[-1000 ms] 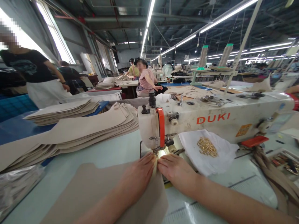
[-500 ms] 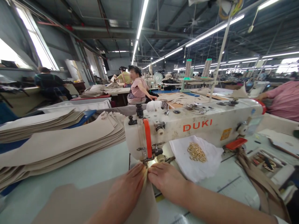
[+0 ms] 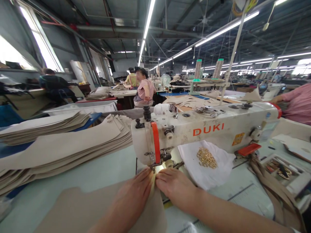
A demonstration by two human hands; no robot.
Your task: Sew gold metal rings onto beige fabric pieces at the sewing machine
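Observation:
A beige fabric piece (image 3: 80, 210) lies on the pale table (image 3: 102, 171) under the needle of a white DUKI sewing machine (image 3: 209, 129). My left hand (image 3: 133, 197) rests flat on the fabric, fingers stretched toward the presser foot. My right hand (image 3: 176, 187) lies flat beside it, fingertips at the fabric's edge right below the needle. The two hands nearly touch at the fingertips.
Stacks of beige cut pieces (image 3: 60, 145) fill the left of the table. A white cloth (image 3: 206, 168) with gold metal rings (image 3: 206, 158) lies under the machine arm. Beige straps (image 3: 272, 184) and a parts tray (image 3: 279, 168) sit right. People work at other tables behind.
The view swung left to right and then settled. Both hands stay pressed flat on the fabric at the needle; a standing person at far left is out of view.

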